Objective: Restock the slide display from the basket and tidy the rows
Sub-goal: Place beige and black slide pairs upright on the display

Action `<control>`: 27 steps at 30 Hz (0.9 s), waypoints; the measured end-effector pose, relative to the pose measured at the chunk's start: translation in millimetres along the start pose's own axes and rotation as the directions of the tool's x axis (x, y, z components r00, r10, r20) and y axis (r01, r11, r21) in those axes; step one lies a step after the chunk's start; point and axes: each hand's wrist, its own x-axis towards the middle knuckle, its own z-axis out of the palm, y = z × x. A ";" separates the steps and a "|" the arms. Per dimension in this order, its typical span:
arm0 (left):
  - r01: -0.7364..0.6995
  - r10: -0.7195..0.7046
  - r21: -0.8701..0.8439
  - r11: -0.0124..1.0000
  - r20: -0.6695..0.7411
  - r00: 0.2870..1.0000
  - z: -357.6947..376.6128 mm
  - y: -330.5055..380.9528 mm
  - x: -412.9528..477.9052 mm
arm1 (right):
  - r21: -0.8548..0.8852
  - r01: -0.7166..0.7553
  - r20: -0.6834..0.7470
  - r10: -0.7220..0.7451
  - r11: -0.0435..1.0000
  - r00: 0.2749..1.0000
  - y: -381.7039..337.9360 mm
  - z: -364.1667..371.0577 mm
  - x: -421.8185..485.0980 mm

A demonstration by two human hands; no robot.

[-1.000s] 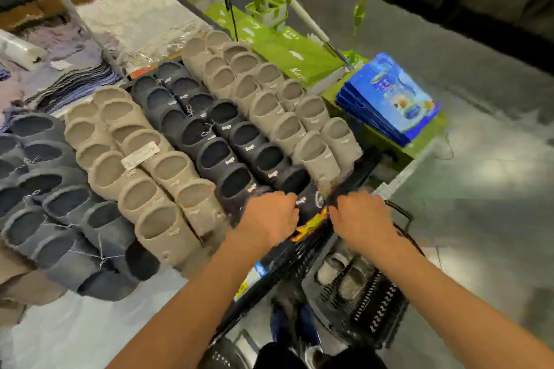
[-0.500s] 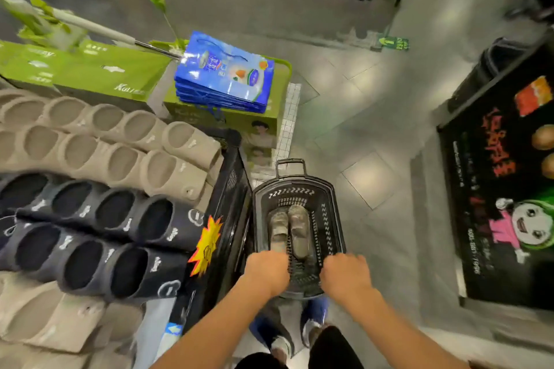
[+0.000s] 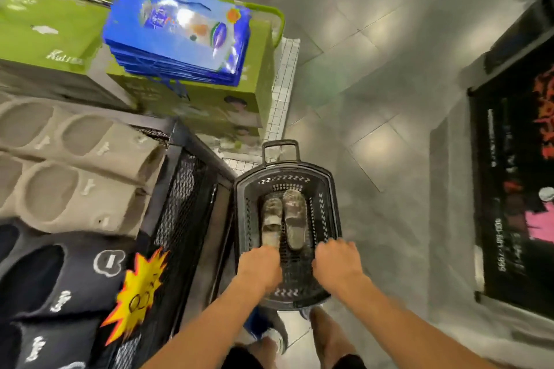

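Observation:
A black plastic basket point(image 3: 328, 189) stands on the floor beside the display. Two beige slides point(image 3: 284, 219) lie side by side in it, toes away from me. My left hand point(image 3: 260, 266) is down in the basket at the heel of the left slide; its fingers are hidden under the hand. My right hand point(image 3: 337, 262) hovers over the basket's right side with loosely curled fingers and nothing visible in it. On the display at left, beige slides point(image 3: 69, 171) fill the upper rows and black slides point(image 3: 54, 287) the lower ones.
A black mesh display frame point(image 3: 186, 207) with a yellow starburst price tag point(image 3: 138, 290) edges the slides. Green boxes point(image 3: 209, 99) topped with blue bags point(image 3: 180, 33) stand behind the basket. A black floor mat point(image 3: 515, 189) lies right. My feet are under the basket's near end.
My view swung from the slide rows down to the basket. Both hands left the display's front edge and dropped into the basket, the left one reaching the slide's heel.

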 end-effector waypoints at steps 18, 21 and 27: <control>0.380 -0.323 -0.525 0.762 0.200 0.925 204.8 -63.0 421.9 | 0.513 -0.371 0.327 0.223 0.774 0.918 15.8 249.9 399.8; 0.457 -0.385 -0.590 0.665 0.253 0.887 246.8 -71.6 475.7 | 0.581 -0.490 0.389 0.307 0.650 0.869 15.3 288.4 449.5; 0.488 -0.542 -0.663 0.568 0.146 0.828 312.8 -78.6 531.8 | 0.673 -0.550 0.412 0.367 0.495 0.834 7.0 355.6 515.1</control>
